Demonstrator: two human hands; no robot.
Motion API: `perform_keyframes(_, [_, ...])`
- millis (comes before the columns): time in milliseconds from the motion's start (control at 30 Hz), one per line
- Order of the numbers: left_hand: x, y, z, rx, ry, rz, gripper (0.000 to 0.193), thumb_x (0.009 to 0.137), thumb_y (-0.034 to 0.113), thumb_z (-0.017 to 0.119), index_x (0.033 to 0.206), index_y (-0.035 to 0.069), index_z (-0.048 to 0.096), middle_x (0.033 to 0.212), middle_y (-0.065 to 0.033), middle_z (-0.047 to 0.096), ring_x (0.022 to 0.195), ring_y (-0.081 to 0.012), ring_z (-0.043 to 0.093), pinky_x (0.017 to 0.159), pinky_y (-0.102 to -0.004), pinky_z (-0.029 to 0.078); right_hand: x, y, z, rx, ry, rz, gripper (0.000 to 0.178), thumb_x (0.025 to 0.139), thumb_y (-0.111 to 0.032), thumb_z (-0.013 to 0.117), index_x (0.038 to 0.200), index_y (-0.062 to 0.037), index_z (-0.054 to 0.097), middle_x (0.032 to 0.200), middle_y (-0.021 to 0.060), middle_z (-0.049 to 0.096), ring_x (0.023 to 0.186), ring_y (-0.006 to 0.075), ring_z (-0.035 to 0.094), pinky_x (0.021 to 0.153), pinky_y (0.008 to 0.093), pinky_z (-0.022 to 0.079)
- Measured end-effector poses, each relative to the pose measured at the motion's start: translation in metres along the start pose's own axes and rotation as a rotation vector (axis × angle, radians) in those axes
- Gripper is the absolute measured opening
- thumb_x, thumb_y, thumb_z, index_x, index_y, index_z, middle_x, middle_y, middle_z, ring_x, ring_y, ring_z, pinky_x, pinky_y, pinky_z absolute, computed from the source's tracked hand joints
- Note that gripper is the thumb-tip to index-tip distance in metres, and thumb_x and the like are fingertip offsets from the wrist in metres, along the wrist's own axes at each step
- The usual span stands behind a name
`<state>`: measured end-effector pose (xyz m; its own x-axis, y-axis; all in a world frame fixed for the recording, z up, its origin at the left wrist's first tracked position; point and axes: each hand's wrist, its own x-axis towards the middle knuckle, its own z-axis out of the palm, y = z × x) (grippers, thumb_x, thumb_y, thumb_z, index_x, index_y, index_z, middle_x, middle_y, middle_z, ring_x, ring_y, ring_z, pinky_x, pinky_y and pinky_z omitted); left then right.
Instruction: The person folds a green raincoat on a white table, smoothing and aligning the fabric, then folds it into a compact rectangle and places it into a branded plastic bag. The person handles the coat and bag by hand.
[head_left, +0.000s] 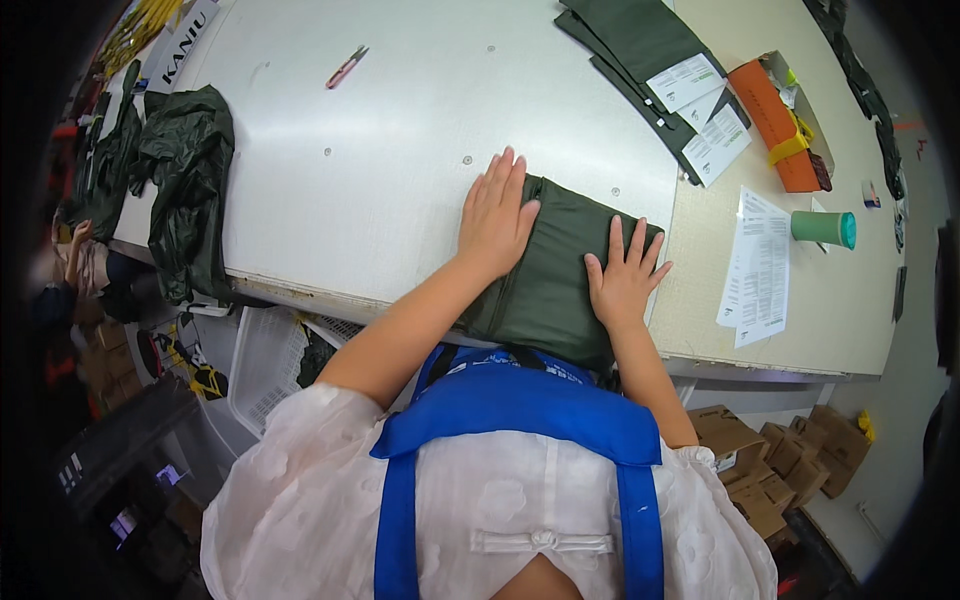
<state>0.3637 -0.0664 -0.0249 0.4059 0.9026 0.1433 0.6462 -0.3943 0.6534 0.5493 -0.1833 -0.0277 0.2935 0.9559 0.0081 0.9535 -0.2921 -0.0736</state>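
Observation:
A dark green folded cloth item [553, 268] lies at the front edge of the white table, close to my body. My left hand [495, 218] rests flat along its left edge, fingers stretched out and pointing away from me. On its right part lies my right hand [625, 277], palm down with the fingers spread. Neither hand grips anything. The near end of the folded item reaches the table edge in front of my blue apron [520, 400].
A crumpled dark green cloth [190, 170] hangs over the table's left edge. Small pink-handled snips [347, 68] lie farther back. Right: folded green pieces with paper sheets [640, 50], an orange box [775, 125], printed papers [757, 265] and a green tumbler [823, 229]. Cardboard boxes [735, 445] stand below.

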Motion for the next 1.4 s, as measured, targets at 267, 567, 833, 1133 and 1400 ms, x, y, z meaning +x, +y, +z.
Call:
perform_keyframes(267, [0.001,0.003,0.028,0.344,-0.064,-0.109,0.051,0.096,0.026,0.043,0.142,0.008,0.031,0.15,-0.0088,0.027,0.138,-0.0307,0.023,0.111,-0.0516,0.014,-0.007,0.001,0.014,0.03,-0.024,0.015,0.068,0.087,-0.051,0.051,0.145,-0.0201,0.031,0.152,0.0158,0.017,0.138,0.0443,0.013,0.103,0.0683,0.009])
perform_keyframes(567, [0.006,-0.013,0.024,-0.133,0.081,-0.176,0.044,0.093,0.023,0.048,0.134,0.008,0.043,0.145,-0.0123,0.036,0.135,-0.0321,0.03,0.108,-0.0489,0.021,-0.003,0.001,0.013,0.099,0.024,0.013,0.066,0.088,-0.048,0.052,0.144,-0.0184,0.033,0.152,0.0178,0.015,0.139,0.0432,0.01,0.104,0.0682,0.007])
perform_keyframes(833, [-0.08,0.016,-0.014,0.275,-0.169,0.188,0.06,0.091,0.033,0.046,0.142,0.005,0.032,0.148,-0.0165,0.028,0.139,-0.0322,0.024,0.112,-0.0498,0.014,-0.048,0.0,-0.006,0.142,-0.042,-0.083,0.068,0.085,-0.048,0.056,0.143,-0.0207,0.035,0.153,0.019,0.011,0.138,0.0479,0.004,0.103,0.0698,0.004])
perform_keyframes(1133, [-0.095,-0.007,0.008,0.198,-0.032,0.195,0.066,0.084,0.042,0.054,0.14,0.01,0.037,0.148,-0.0097,0.032,0.136,-0.0293,0.029,0.111,-0.0472,0.019,-0.058,-0.005,0.014,0.134,0.033,-0.081,0.068,0.082,-0.05,0.058,0.141,-0.0226,0.039,0.152,0.0154,0.017,0.138,0.0459,0.009,0.104,0.0669,0.007])
perform_keyframes(1400, [-0.078,-0.027,-0.025,-0.752,-0.219,-0.847,0.062,0.09,0.033,0.057,0.135,-0.004,0.036,0.132,-0.0235,0.045,0.126,-0.031,0.042,0.099,-0.0376,0.039,-0.061,-0.027,-0.02,0.271,-0.009,-0.027,0.069,0.084,-0.045,0.06,0.139,-0.0099,0.038,0.147,0.0244,0.02,0.135,0.044,0.016,0.105,0.0589,0.014])
